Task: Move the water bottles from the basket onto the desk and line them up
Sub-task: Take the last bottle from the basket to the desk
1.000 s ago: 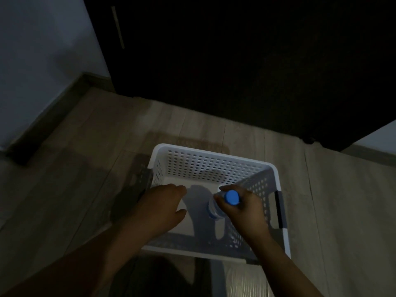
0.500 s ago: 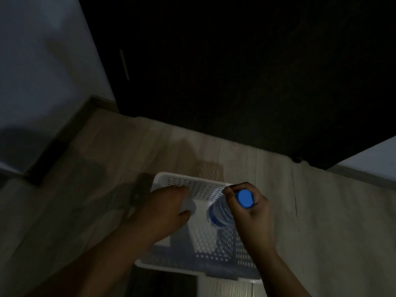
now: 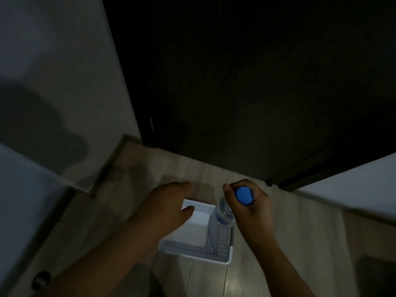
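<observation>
1. Lifting clear: our right hand point(image 3: 252, 209) grips the water bottle point(image 3: 222, 211) by its neck, now raised above the basket point(image 3: 192, 252) it stood in a second ago.
2. Our left hand point(image 3: 169, 202) hovers over the basket, fingers relaxed, holding nothing.
3. We judge the carry to the desk comes next.
</observation>
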